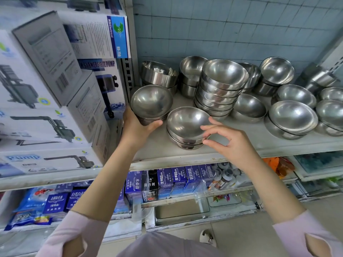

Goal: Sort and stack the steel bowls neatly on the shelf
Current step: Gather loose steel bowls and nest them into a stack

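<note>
Steel bowls crowd a white shelf (241,145). My left hand (136,127) grips a short nested stack of bowls (151,101) at the shelf's left end, held slightly off the shelf near the upright. My right hand (230,141) has thumb and fingertips touching the right rim of another short stack (185,123) standing at the front of the shelf. Behind it rises a tall stack of several bowls (222,76). More bowls lie further back and to the right, some nested, some tilted (292,115).
Pump cartons (55,89) fill the shelving to the left, right up to the perforated upright (128,76). A blue tiled wall closes the back. Lower shelves hold blue boxes (163,180), small bottles and a steel tray (181,210).
</note>
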A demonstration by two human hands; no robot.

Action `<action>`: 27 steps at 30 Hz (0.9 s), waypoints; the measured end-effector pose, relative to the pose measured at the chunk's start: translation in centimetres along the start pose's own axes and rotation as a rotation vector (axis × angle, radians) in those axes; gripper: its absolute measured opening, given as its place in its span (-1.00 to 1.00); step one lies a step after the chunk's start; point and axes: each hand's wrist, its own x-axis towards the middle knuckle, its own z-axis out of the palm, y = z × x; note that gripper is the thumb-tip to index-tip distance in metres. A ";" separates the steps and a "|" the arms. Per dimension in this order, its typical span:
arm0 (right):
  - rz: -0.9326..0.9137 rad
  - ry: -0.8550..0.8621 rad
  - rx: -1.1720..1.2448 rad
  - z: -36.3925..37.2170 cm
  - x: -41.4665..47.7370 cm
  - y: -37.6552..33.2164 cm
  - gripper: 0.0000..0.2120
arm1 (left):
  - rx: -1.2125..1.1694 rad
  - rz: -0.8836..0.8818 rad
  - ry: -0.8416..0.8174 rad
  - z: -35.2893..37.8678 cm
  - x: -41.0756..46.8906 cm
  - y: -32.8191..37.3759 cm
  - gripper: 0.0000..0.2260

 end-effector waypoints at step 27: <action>-0.008 -0.109 0.402 -2.5 3.9 -3.9 -0.12 | -0.076 0.376 -0.278 -3.5 -4.8 7.2 -0.12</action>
